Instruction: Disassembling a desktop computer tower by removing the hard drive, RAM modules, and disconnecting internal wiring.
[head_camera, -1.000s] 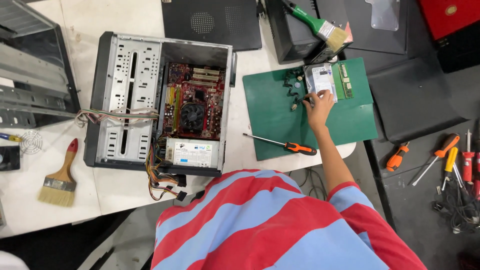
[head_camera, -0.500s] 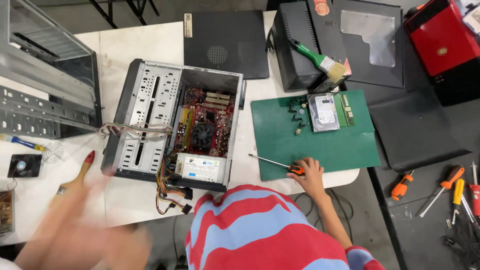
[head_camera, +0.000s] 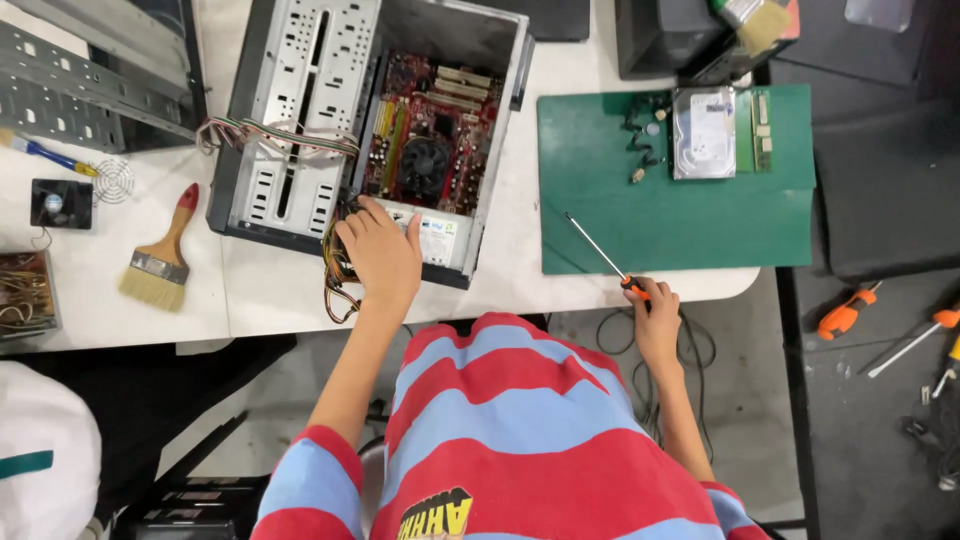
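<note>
Paintbrush (head_camera: 757, 22) cut by top edge; right hand (head_camera: 655, 325) hides screwdriver handle (head_camera: 632, 286).

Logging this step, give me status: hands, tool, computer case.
Left hand on power supply in open computer case. Right hand grips screwdriver, shaft over green mat. Nothing obstructing.

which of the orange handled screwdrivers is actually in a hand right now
The long-shafted screwdriver at the green mat's near edge: the right hand grips its orange handle. The other orange-handled tools lie untouched on the dark surface at right.

A computer repair workshop: an opened computer case (head_camera: 360, 120), loose hard drive (head_camera: 704, 132), screwdrivers (head_camera: 846, 314) and brushes (head_camera: 160, 262).
</note>
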